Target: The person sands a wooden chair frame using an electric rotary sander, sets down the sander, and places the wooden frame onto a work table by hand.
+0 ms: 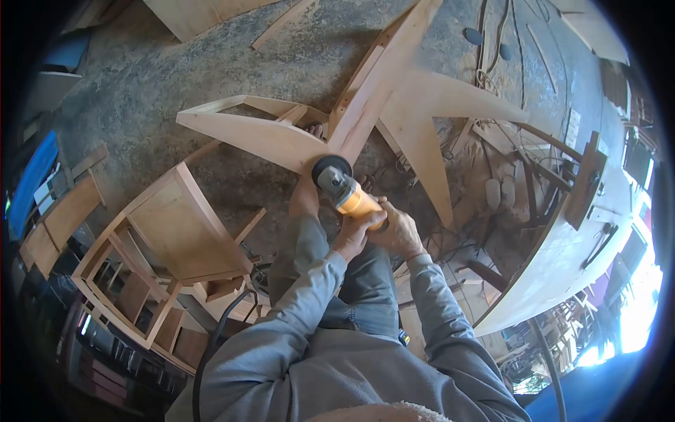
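Note:
An angle grinder (357, 203) with a yellow body and a grey metal head is held in front of my legs. My left hand (351, 236) is closed around the side of its body. At the rear end, my right hand (398, 230) grips it with fingers wrapped. Its dark round disc (330, 167) is at the near end of a curved wooden piece (256, 136); whether it touches the wood I cannot tell. That piece joins a long wooden beam (367, 105), from which further tapered wooden panels (427, 144) branch to the right.
A wooden cabinet frame (184, 224) stands at my left. To the right is a pale curved workbench (562, 271) with a wooden block (587, 181) on its edge. Cords (484, 63) and loose wood strips (283, 22) lie on the concrete floor (151, 81). A black cable (211, 344) runs beside my left arm.

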### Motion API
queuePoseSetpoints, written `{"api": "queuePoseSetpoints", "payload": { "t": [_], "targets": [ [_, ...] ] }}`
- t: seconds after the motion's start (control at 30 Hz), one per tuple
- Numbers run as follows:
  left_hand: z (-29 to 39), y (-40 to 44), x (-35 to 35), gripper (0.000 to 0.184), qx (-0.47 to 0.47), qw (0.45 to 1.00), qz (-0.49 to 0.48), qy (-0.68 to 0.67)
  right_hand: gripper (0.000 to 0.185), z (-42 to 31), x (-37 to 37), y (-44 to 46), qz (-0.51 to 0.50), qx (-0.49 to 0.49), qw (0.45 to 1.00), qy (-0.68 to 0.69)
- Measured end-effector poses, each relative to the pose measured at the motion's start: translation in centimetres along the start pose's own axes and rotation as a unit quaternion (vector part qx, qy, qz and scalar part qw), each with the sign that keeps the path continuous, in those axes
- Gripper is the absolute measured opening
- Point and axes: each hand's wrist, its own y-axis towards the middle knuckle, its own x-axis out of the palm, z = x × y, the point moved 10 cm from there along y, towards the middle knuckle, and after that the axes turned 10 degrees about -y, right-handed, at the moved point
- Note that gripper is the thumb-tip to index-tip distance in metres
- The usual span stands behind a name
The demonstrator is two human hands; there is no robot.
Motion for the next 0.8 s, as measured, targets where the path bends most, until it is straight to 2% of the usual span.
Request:
{"api": "queuePoseSetpoints", "payload": {
  "t": [0.17,0.3,0.43,0.5,0.8],
  "targets": [
    [-1.9,1.4,1.1,0.047,-0.015,1.0,-0.007,-0.009,0.063,0.4,-2.8,0.9,0.026,-0.008,1.0,-0.007],
    [-2.6,3.6,3.4,0.041,0.008,1.0,0.017,0.009,0.06,2.2,-4.7,2.4,0.058,-0.036,0.997,-0.029],
    [-1.9,5.1,6.8,0.043,0.073,0.997,0.015,-0.026,0.06,2.2,-8.5,3.7,0.067,-0.065,0.994,-0.048],
    [-2.6,5.6,7.4,0.043,0.066,0.997,0.042,-0.023,0.06,2.6,-9.2,4.3,0.066,-0.079,0.993,-0.059],
    [-1.9,10.3,13.5,0.045,0.064,0.997,0.0,0.047,0.058,5.0,-13.8,6.8,0.078,-0.036,0.996,0.012]
  ]
}}
